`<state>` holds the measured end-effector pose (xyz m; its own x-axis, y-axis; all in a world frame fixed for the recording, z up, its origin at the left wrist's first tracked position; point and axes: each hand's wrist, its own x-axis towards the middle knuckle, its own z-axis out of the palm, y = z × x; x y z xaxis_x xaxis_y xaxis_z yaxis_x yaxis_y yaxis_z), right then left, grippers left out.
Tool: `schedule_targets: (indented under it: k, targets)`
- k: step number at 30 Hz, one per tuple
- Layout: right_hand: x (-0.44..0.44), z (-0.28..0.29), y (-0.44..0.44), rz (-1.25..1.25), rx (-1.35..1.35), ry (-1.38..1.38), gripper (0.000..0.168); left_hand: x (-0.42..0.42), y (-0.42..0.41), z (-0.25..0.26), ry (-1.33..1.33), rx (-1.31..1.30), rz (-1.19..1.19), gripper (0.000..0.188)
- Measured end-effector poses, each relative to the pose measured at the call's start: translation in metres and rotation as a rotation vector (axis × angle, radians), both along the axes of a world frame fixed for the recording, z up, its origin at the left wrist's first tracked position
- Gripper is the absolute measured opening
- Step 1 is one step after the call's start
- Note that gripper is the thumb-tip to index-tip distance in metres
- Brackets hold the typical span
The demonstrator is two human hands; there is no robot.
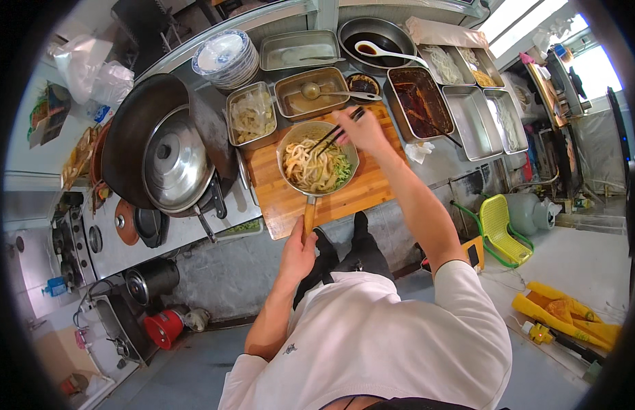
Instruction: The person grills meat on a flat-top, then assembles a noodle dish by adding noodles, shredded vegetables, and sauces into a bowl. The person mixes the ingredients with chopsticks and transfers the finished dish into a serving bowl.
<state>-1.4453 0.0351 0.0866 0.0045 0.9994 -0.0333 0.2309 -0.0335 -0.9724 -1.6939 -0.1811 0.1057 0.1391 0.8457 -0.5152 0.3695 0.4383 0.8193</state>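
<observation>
My left hand [299, 249] is closed around the wooden handle [309, 218] of a metal saucepan [351, 177], which is over a wooden cutting board [276, 207]. Inside the pan are thick noodles [302, 163] with sauce and shredded green vegetable [342, 172] at the right side. My right hand [359, 130] grips a pair of dark chopsticks [331, 138], their tips among the noodles. Behind the pan, a ladle [343, 94] rests across a tray of cloudy liquid [291, 107]. Whether the pan's base touches the board cannot be told.
At left stand a large dark pot [128, 123] with a metal lid [179, 164] and a knife [219, 197]. Stacked patterned bowls [225, 56], a tray of pale food [250, 115], a red-oil tray [420, 102], a pan of dark liquid [377, 31] and noodle trays [443, 64] line the back and right.
</observation>
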Motion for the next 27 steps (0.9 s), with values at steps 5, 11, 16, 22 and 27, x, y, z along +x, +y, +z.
schedule_targets:
  k: [5, 11, 16, 22, 27]
  targets:
    - [0.001, 0.005, -0.009, 0.026, -0.279, 0.194, 0.031, 0.000, 0.000, -0.002, -0.042, 0.046, -0.010, 0.056]
    - [0.010, -0.001, -0.024, -0.012, -0.305, 0.280, 0.029, 0.011, 0.015, 0.048, -0.110, -0.012, -0.042, 0.060]
    - [0.017, 0.022, -0.016, 0.032, -0.210, 0.199, 0.029, 0.003, 0.015, 0.041, -0.063, 0.016, -0.081, 0.066]
    - [0.028, 0.004, -0.027, 0.104, -0.440, 0.334, 0.027, -0.007, 0.009, 0.047, -0.057, 0.127, -0.047, 0.067]
    - [0.015, 0.029, -0.039, 0.034, -0.280, 0.300, 0.029, -0.008, 0.000, 0.038, 0.138, 0.271, -0.130, 0.063]
